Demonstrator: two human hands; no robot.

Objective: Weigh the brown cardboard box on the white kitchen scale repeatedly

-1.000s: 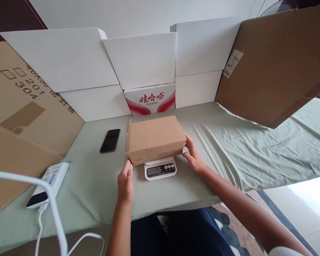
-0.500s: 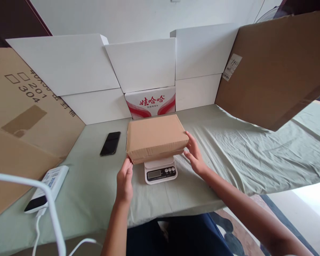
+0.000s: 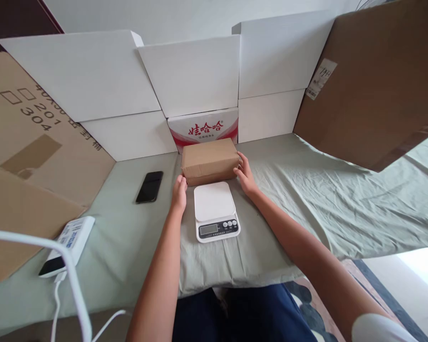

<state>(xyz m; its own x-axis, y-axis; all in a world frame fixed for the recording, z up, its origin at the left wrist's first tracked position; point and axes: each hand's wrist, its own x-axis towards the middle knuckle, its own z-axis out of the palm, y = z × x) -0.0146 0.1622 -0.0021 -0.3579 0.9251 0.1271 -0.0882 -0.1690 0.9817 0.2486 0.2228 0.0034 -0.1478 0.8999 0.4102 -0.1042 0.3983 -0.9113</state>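
The brown cardboard box (image 3: 210, 160) sits at the centre of the frame on the green cloth (image 3: 306, 190), just beyond the white kitchen scale (image 3: 216, 212) and right in front of the red-and-white printed carton (image 3: 204, 128). It is off the scale's platform, whose top is bare, so the step in hand looks like parking the box on the cloth behind the scale; by that judgement the next move calls for letting go cleanly at both ends without nudging the box into the scale or the carton. The left hand (image 3: 179, 194) lies against the box's lower left corner, fingers extended and close together, pressing flat rather than wrapped round. The right hand (image 3: 245, 175) cups the right end, fingers curled onto the side face, thumb near the lower edge. Both forearms reach straight up from the bottom of the frame, flanking the scale. Left of centre a black phone (image 3: 149, 186) lies face down on the cloth; at lower left a white power bank (image 3: 67, 245) rests with a white cable (image 3: 57, 304) running from it.
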